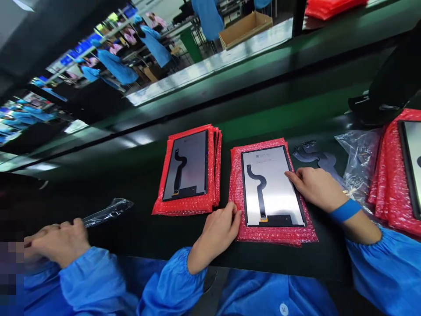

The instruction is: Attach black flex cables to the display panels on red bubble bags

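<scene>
A display panel [274,186] with a black flex cable lies face down on a red bubble-wrap sheet [272,235]. My left hand [219,230] rests at the sheet's left lower edge, fingers curled against the bubble wrap. My right hand [317,186], with a blue wristband, touches the panel's right edge, fingertips on the panel. Neither hand lifts anything. To the left lies a second panel [187,166] on a stack of red bubble-wrap sheets [184,206].
A co-worker's hands [57,241] in blue sleeves lie at the lower left beside a clear plastic bag [107,213]. Black adhesive strips [314,156], a crumpled clear bag [360,160] and another red stack with a panel [399,175] sit at the right. A green conveyor [263,118] runs behind.
</scene>
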`<state>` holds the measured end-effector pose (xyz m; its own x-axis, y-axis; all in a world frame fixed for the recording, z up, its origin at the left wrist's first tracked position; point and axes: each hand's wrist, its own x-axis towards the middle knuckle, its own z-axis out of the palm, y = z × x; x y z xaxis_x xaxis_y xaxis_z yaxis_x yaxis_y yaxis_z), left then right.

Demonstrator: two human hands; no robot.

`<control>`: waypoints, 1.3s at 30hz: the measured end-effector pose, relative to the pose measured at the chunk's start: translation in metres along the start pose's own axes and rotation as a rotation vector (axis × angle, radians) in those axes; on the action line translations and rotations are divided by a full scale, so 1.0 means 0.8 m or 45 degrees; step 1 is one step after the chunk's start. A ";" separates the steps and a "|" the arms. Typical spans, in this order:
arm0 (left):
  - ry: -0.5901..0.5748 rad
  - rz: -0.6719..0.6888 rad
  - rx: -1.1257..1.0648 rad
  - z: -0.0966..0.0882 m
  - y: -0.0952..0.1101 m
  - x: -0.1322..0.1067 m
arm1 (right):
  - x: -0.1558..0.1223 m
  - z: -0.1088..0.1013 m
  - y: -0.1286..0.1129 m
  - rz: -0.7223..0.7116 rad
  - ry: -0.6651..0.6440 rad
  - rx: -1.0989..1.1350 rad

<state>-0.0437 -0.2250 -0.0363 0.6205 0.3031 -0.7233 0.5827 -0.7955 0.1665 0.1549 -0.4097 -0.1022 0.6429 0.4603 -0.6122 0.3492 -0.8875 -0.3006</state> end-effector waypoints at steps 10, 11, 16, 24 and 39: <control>0.116 0.278 -1.533 -0.008 0.020 0.020 | 0.006 0.008 -0.006 -0.018 -0.049 0.009; 0.116 0.278 -1.600 -0.009 0.023 0.024 | 0.006 0.008 -0.007 -0.019 -0.060 0.018; 0.291 0.429 -1.725 -0.035 0.007 0.040 | 0.006 0.007 -0.014 -0.104 -0.093 0.222; 0.833 0.237 -1.751 -0.111 -0.104 0.025 | 0.014 0.032 -0.004 -0.135 -0.046 0.440; 1.213 -0.333 -0.814 -0.112 -0.213 0.014 | 0.038 0.068 0.019 -0.226 0.050 0.405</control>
<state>-0.0887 -0.0391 -0.0126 0.4267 0.9036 -0.0373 0.7399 -0.3251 0.5890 0.1427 -0.4105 -0.1647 0.6191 0.6029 -0.5033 0.2325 -0.7528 -0.6158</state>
